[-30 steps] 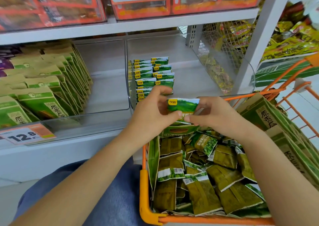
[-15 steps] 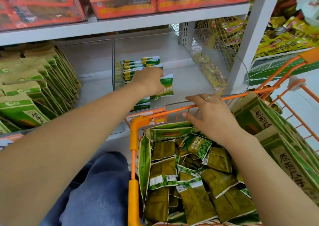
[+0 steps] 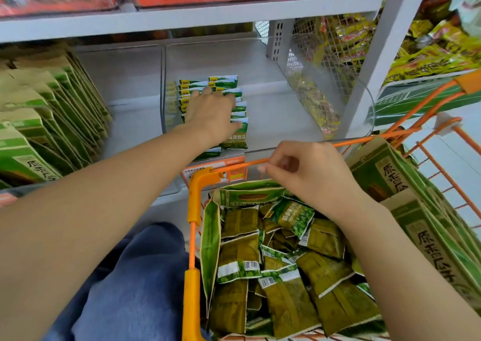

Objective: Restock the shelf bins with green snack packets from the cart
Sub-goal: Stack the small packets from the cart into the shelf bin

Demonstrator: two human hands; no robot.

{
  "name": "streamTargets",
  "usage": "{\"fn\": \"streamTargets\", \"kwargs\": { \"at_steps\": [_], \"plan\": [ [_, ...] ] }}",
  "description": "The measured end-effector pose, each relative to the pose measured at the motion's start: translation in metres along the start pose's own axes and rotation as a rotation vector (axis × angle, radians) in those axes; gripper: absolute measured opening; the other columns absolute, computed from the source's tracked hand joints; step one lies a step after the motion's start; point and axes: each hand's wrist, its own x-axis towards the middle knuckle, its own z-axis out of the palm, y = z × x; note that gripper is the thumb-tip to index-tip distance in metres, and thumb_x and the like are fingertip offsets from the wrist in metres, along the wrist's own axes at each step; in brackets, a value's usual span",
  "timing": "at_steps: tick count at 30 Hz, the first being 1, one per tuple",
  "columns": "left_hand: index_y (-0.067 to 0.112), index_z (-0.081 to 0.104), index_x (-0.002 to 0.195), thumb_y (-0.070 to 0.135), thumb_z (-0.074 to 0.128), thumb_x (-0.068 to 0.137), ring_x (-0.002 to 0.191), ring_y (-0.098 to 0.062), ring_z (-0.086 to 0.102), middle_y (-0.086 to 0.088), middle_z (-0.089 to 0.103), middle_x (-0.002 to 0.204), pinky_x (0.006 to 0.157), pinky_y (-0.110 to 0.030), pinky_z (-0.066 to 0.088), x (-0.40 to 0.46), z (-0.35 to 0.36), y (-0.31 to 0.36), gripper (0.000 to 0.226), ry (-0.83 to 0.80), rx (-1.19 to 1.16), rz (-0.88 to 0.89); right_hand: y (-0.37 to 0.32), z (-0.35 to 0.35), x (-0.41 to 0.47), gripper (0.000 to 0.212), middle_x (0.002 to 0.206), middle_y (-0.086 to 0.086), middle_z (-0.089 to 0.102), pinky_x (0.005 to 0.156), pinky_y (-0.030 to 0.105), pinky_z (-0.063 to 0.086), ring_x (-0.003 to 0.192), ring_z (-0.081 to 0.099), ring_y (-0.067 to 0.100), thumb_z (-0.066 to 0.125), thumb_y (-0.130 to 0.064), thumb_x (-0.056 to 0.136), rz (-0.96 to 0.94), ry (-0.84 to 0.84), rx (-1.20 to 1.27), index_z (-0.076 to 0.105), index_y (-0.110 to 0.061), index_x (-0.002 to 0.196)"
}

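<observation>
Small green snack packets [image 3: 223, 80] stand in a row at the left side of a clear shelf bin [image 3: 273, 121]. My left hand [image 3: 210, 111] reaches into the bin and lies over the row with fingers stretched out, its thumb on the front packet [image 3: 235, 138]. Loose green packets [image 3: 294, 270] fill an opened green carton [image 3: 209, 244] inside the orange cart [image 3: 194, 202]. My right hand [image 3: 307, 174] hovers over the cart's far rim with loosely curled fingers, and I see nothing in it.
Larger green and brown pouches [image 3: 39, 121] fill the bin to the left, and more [image 3: 406, 189] lean in the cart's right side. Yellow packs [image 3: 338, 43] sit behind a mesh divider at the right. An orange price label [image 3: 216, 168] hangs on the shelf edge. My knee [image 3: 135, 275] is beside the cart.
My left hand carried a green packet from above the cart into the bin and now lies flat on the row. My right hand let go and curled near the cart rim.
</observation>
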Motion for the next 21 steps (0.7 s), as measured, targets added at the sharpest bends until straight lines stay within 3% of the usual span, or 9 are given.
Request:
{"fn": "streamTargets", "kwargs": {
  "at_steps": [2,4,7,10,13,16,19,21],
  "plan": [
    [0.02,0.056,0.125,0.042,0.055,0.091,0.117,-0.029,0.046,-0.003,0.062,0.119,0.095,-0.037,0.032,-0.014,-0.011,0.0,0.04,0.098,-0.135,-0.004,0.005,0.003,-0.001,0.024,0.077,-0.01,0.064,0.069,0.03,0.051,0.079,0.062,0.012,0.064,-0.048,0.085,0.091,-0.315,-0.199,0.068,-0.025,0.086],
    [0.022,0.057,0.125,0.035,0.054,0.093,0.116,-0.026,0.046,0.001,0.064,0.116,0.094,-0.036,0.031,-0.034,-0.022,0.004,0.034,0.16,-0.264,0.019,0.009,0.009,-0.003,0.042,0.101,-0.001,0.067,0.083,0.035,0.052,0.098,0.062,0.019,0.066,-0.05,0.082,0.172,-0.619,-0.358,0.066,-0.02,0.112],
    [0.026,0.059,0.12,0.03,0.054,0.092,0.113,-0.021,0.046,0.01,0.064,0.11,0.091,-0.033,0.028,-0.068,-0.032,0.009,0.029,0.174,-0.394,0.068,0.01,0.018,-0.008,0.075,0.131,0.004,0.054,0.096,0.04,0.047,0.12,0.052,0.025,0.073,-0.047,0.076,0.222,-0.865,-0.434,0.046,-0.016,0.138],
    [0.03,0.065,0.111,0.029,0.055,0.092,0.111,-0.015,0.045,0.018,0.063,0.102,0.087,-0.029,0.024,-0.099,-0.032,0.012,0.021,0.186,-0.463,0.083,0.006,0.026,-0.009,0.059,0.126,0.009,0.054,0.092,0.041,0.05,0.114,0.054,0.028,0.07,-0.023,0.08,0.16,-0.873,-0.502,0.048,-0.013,0.134],
    [0.033,0.068,0.102,0.03,0.056,0.091,0.101,-0.006,0.041,0.024,0.058,0.092,0.083,-0.026,0.023,-0.125,-0.032,0.013,0.016,0.23,-0.543,0.068,0.007,0.019,-0.006,0.041,0.116,0.007,0.064,0.09,0.036,0.052,0.107,0.06,0.024,0.055,-0.006,0.083,0.143,-0.75,-0.414,0.062,-0.015,0.122],
    [0.032,0.07,0.1,0.027,0.058,0.091,0.097,-0.004,0.04,0.028,0.053,0.087,0.083,-0.03,0.029,-0.143,-0.029,0.013,0.015,0.2,-0.611,0.054,0.01,0.007,-0.005,0.039,0.116,0.0,0.065,0.092,0.034,0.05,0.106,0.06,0.018,0.065,-0.021,0.083,0.193,-0.696,-0.257,0.062,-0.021,0.123],
    [0.032,0.07,0.1,0.026,0.058,0.091,0.101,-0.006,0.043,0.029,0.053,0.089,0.089,-0.033,0.034,-0.154,-0.026,0.016,0.016,0.129,-0.619,0.095,0.011,0.007,-0.011,0.071,0.136,0.001,0.052,0.1,0.033,0.042,0.124,0.048,0.021,0.074,-0.042,0.077,0.23,-0.85,-0.368,0.047,-0.018,0.138],
    [0.032,0.069,0.101,0.026,0.057,0.092,0.109,-0.007,0.044,0.027,0.055,0.095,0.093,-0.031,0.03,-0.158,-0.023,0.02,0.016,0.101,-0.605,0.112,0.008,0.013,-0.013,0.077,0.137,0.003,0.051,0.098,0.035,0.044,0.123,0.049,0.023,0.075,-0.046,0.074,0.207,-0.861,-0.452,0.044,-0.017,0.139]
  ]
}}
